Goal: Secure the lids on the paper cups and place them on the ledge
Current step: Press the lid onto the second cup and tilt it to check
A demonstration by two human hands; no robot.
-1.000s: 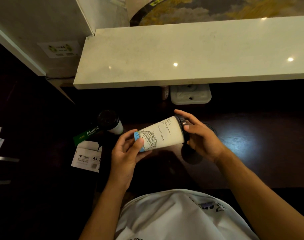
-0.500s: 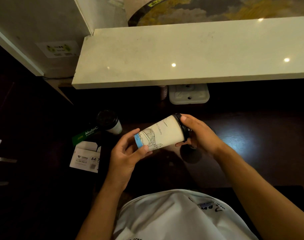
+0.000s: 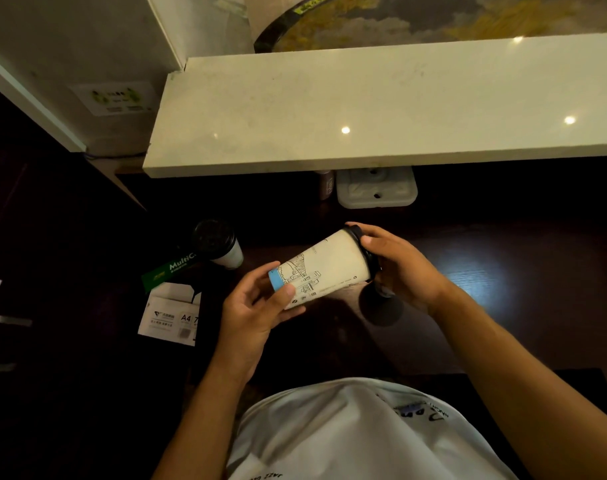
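A white paper cup (image 3: 329,268) with a line drawing and a blue base band lies tilted in the air above the dark table, base to the left. My left hand (image 3: 253,306) grips its base end. My right hand (image 3: 402,268) wraps round the black lid (image 3: 364,251) at the cup's mouth, fingers curled over the rim. A second paper cup with a black lid (image 3: 217,242) stands upright on the table at the left. The pale stone ledge (image 3: 364,109) runs across the view above the table.
A green and white A4 paper box (image 3: 170,306) lies left of my hands. A white plastic holder (image 3: 376,188) and a small brown bottle (image 3: 326,185) sit under the ledge. A dark round object (image 3: 381,310) lies on the table below the held cup.
The cup has tilted up slightly and turned in my hands. My right hand has closed further over the lid.
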